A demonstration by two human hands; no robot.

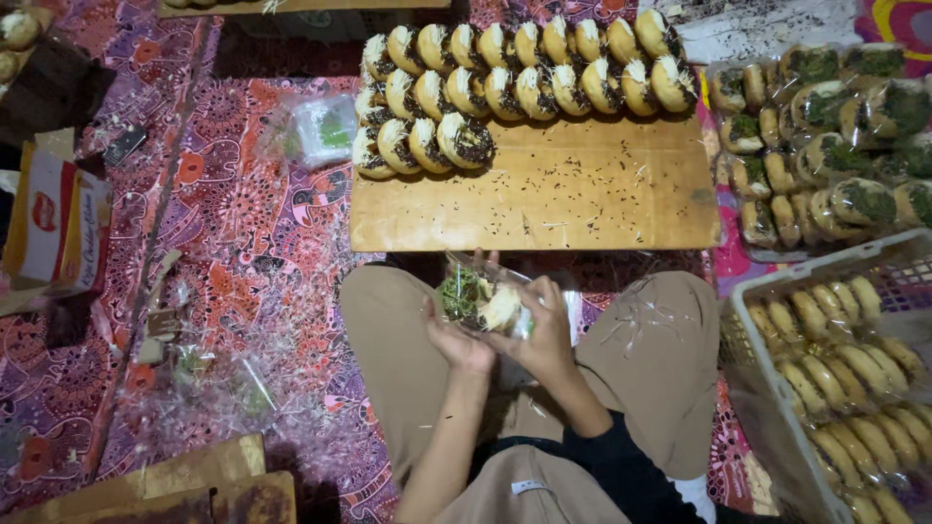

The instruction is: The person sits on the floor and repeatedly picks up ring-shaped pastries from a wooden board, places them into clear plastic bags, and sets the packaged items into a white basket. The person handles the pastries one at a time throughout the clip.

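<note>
Both hands hold one filled bun (pixel 497 309) in clear wrap: left hand (pixel 454 335) clamped at 8 o'clock, right hand (pixel 546 340) at 4.

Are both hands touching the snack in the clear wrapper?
Touching. The head view shows the left hand and right hand both gripping the wrapped snack.

White basket (pixel 743 320) cut off at right edge, wrapped pastry (pixel 485 301) partly hidden by hands
</note>
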